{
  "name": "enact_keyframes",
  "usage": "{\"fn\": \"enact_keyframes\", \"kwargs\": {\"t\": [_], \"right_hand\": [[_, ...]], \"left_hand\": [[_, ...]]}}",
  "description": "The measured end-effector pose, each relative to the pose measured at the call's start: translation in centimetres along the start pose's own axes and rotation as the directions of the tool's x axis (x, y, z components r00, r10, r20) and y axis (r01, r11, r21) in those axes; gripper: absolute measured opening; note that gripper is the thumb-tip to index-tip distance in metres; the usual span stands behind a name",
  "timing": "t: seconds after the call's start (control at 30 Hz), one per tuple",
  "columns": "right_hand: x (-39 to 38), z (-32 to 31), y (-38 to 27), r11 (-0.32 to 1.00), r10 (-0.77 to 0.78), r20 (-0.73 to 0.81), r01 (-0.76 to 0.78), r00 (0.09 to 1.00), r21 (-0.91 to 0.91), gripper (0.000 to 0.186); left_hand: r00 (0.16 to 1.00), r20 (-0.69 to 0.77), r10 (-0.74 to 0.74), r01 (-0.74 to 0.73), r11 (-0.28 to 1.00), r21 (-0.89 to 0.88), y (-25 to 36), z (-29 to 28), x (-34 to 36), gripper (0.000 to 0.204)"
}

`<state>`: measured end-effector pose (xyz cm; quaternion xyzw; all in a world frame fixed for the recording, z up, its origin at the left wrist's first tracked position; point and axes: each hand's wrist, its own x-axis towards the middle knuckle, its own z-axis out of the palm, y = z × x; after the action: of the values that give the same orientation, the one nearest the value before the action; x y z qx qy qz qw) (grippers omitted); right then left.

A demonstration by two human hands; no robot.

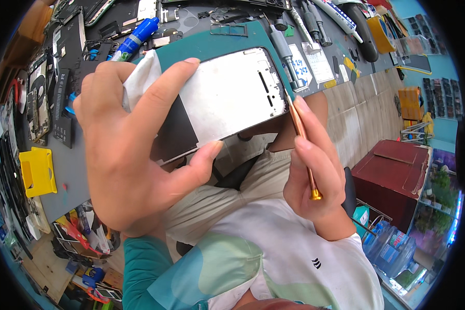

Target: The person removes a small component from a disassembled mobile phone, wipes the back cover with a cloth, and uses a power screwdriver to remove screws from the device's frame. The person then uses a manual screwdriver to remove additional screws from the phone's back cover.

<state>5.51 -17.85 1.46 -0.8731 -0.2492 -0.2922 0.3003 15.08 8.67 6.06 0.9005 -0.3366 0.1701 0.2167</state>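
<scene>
My left hand (124, 134) grips a phone screen assembly (227, 95) by its edges, thumb on the near side and index finger on the far side. A silver metal plate covers most of its back, with a black area toward my palm. Tucked among the fingers of that hand is a white cloth (141, 81). In my right hand (325, 175) a slim copper-coloured screwdriver (303, 150) with a gold end cap is pinched. Its thin tip reaches the right corner of the assembly's frame; whether it touches I cannot tell.
Under the assembly's far side lies a teal mat (188, 49) on the grey bench. A blue tube (142, 33), several grey screwdrivers (282, 49) and loose phone parts (39, 98) surround it. A yellow plastic piece (38, 171) is at left; a dark red box (390, 173) stands at right.
</scene>
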Motion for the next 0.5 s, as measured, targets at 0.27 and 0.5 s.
{"fn": "enact_keyframes", "kwargs": {"t": [0.27,0.5], "right_hand": [[0.8,0.2,0.3,1.000,-0.011,0.005,0.011,1.000,-0.016,0.050],[0.0,0.2,0.2,1.000,-0.006,-0.014,0.006,1.000,0.014,0.048]], "left_hand": [[1.000,0.001,-0.005,0.005,1.000,0.002,0.0,-0.2,-0.1,0.084],[1.000,-0.002,0.011,-0.011,1.000,0.015,-0.1,0.1,0.0,0.085]]}}
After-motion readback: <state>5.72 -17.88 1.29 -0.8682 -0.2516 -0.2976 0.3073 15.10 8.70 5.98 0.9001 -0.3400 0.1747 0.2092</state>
